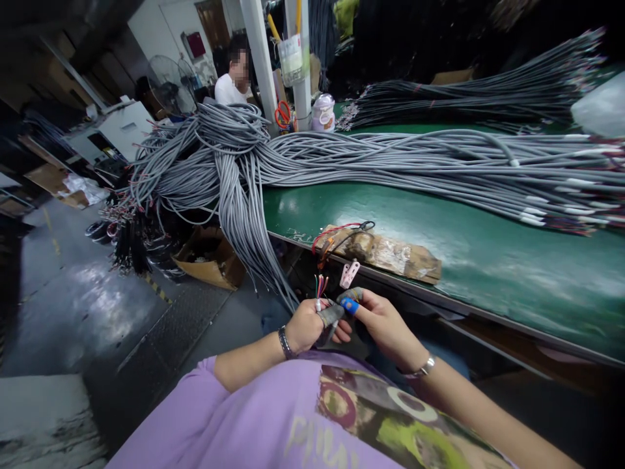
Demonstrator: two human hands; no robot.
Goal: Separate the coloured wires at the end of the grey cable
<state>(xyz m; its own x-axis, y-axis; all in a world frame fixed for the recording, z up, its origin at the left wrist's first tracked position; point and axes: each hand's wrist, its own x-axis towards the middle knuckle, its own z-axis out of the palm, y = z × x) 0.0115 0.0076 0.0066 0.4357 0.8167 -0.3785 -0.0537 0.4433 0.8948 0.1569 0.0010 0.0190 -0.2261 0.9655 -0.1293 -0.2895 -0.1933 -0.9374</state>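
Closely paired, just off the desk

Grey cables spill over the desk's left end. Next, the left hand is clamped on a cable end, its coloured wires fanning upward. Touching alongside, the right hand has fingertips pinched together, on what I cannot tell. Beyond, a wooden board lies on the desk.
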